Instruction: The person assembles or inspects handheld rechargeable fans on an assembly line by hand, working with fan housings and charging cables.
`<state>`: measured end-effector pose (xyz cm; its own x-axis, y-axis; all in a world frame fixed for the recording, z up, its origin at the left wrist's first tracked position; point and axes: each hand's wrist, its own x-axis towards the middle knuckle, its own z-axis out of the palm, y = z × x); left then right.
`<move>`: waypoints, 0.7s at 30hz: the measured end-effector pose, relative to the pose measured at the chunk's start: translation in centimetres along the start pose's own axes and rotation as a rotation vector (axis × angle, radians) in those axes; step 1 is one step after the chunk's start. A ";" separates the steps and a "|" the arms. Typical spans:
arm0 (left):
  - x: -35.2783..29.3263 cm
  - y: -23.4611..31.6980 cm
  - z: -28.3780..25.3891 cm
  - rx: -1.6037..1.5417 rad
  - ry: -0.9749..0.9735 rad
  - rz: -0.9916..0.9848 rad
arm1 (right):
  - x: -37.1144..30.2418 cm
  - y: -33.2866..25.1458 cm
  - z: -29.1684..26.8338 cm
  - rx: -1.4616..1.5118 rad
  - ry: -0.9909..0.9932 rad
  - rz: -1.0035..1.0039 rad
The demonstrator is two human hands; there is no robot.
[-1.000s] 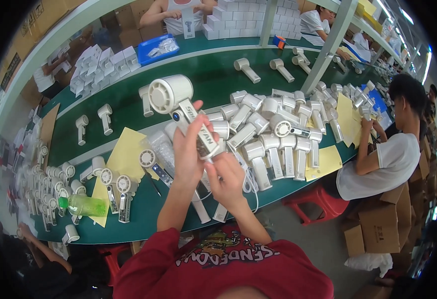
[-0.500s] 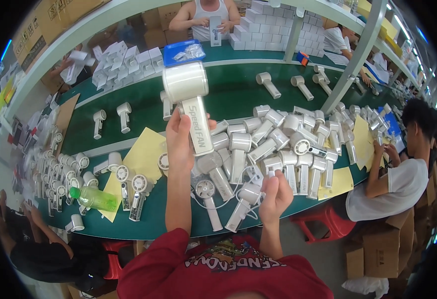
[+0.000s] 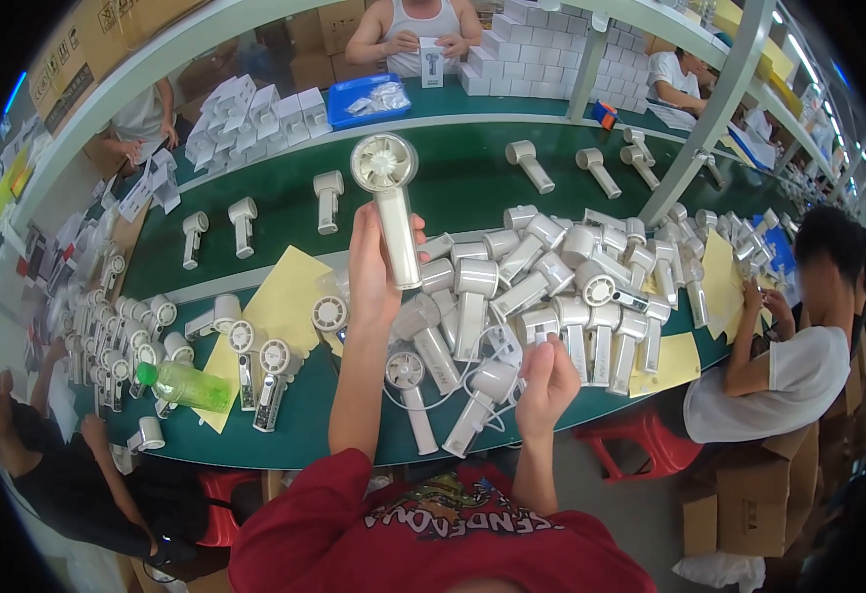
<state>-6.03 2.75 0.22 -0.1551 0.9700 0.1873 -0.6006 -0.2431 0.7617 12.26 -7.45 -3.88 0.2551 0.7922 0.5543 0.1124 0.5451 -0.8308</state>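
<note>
My left hand is wrapped round the handle of a white handheld fan, raised upright over the table with its round blade side facing me. Lower and to the right, my right hand is closed in a pinch at what looks like the end of a white cable; the fingers hide most of it. Beside that hand, a white fan lies with the cable looped around it. Another fan rests between my forearms, blades up. A heap of white fans spreads beyond my right hand.
A green conveyor belt carries spaced fans beyond the table. At left are yellow sheets, a green bottle and more fans. A blue tray and white boxes stand opposite. People work on several sides; a metal post rises at right.
The fan in my left hand has turned from its printed side to its blade side and sits slightly lower. My right hand has barely moved. Fans on the belt have shifted slightly.
</note>
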 end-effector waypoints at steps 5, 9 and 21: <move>-0.2 0.5 0.1 -0.181 -0.066 0.000 | 0.0 0.8 -0.9 0.010 -0.006 0.033; 0.1 0.4 -0.2 -0.112 -0.060 -0.002 | 0.3 1.0 -1.0 0.018 -0.012 0.046; 8.9 -3.0 -4.1 0.305 0.034 0.011 | 1.8 1.9 -3.2 0.077 0.130 0.156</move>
<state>-8.89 12.06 -2.94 -0.1895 0.9654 0.1791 -0.3365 -0.2352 0.9118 16.03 -5.87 -4.59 0.3863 0.8291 0.4041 -0.0102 0.4420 -0.8970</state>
